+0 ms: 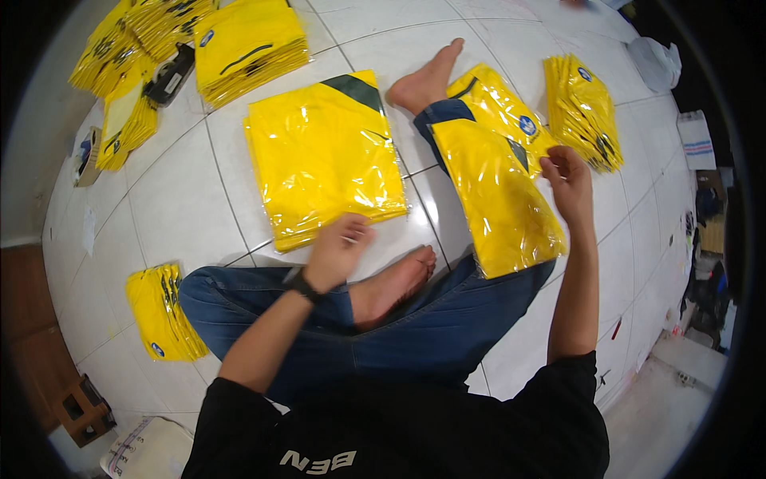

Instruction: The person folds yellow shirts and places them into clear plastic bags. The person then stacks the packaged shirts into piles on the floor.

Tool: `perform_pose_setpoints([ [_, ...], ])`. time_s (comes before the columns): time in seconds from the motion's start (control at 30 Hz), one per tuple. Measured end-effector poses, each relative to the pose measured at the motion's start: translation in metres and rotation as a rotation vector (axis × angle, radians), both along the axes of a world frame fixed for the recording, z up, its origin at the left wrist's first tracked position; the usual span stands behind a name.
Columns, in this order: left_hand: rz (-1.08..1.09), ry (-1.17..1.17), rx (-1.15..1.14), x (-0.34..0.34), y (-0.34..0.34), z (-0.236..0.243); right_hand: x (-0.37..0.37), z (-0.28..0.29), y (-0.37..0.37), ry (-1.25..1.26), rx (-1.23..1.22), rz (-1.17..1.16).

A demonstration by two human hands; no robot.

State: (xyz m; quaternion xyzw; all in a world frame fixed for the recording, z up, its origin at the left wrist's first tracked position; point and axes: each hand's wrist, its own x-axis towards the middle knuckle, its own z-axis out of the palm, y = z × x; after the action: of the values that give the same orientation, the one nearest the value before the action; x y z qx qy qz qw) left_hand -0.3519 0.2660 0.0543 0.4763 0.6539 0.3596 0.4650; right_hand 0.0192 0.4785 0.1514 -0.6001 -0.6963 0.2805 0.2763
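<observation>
A stack of yellow bagged garments (327, 160) with a dark green corner lies on the floor before me. My left hand (339, 251), wearing a dark wristband, is at its near edge with fingers curled; what they grip, if anything, is hidden. Across my right leg rests a yellow garment in a clear bag (499, 203). Another yellow bagged garment (481, 97) with a round blue badge lies beyond, partly covered by it. My right hand (571, 184) is raised beside the right edges of these two bags, its fingers loosely bent and apart, with nothing visible between them.
More stacks of yellow bagged garments stand at far left (251, 48), right (581, 112) and beside my left knee (163, 311). A black tape dispenser (170, 76) sits among the far-left stacks. My bare feet and crossed legs border the middle stack. A whitish plastic bag (654, 64) lies far right.
</observation>
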Motion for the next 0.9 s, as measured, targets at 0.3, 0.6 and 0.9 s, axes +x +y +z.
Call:
perform_pose_setpoints([
  [0.3, -0.009, -0.741, -0.412, 0.179, 0.084, -0.021, 0.113, -0.064, -0.021, 0.594, -0.950, -0.172],
  [0.6, 0.067, -0.670, -0.077, 0.142, 0.111, 0.046, 0.102, -0.015, -0.003, 0.176, -0.990, -0.059],
  [0.9, 0.068, -0.527, 0.129, -0.051, 0.114, 0.141, -0.085, 0.080, 0.023, 0.246, -0.157, 0.284],
])
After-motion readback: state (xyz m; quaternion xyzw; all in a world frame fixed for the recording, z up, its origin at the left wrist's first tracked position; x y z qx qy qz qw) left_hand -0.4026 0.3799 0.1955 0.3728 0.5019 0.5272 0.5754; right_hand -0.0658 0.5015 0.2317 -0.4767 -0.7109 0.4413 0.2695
